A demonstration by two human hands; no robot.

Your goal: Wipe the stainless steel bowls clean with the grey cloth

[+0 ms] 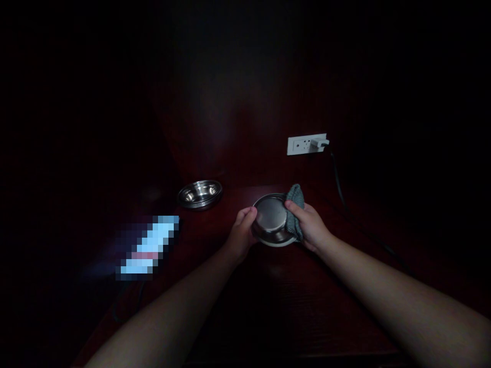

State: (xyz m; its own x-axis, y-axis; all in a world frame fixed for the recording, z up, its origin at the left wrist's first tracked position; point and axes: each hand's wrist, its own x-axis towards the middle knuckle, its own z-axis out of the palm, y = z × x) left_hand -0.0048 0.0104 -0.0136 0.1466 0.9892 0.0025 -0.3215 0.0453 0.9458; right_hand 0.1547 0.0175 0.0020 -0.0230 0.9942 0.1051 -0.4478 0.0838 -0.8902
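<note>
Before me, above the dark red tabletop, is a shallow round stainless-steel bowl [271, 213]. The fingers of my left hand [242, 232] are closed on its left rim, with the thumb on top. At the opposite rim my right hand [310, 224] is closed around a folded grey-green cloth [294, 212], which lies over the bowl's edge under my thumb. The fingers beneath the bowl are mostly hidden on both sides. Farther back to the left, a small stack of similar steel bowls [200, 195] rests on the tabletop, apart from my hands.
A lit, blurred-out screen [151, 248] lies on the left, with a dark cable near it. A white wall socket [306, 144] with a plugged-in charger [319, 143] is at the back right; its dark cable [338, 184] runs down to the right. The surroundings are very dark.
</note>
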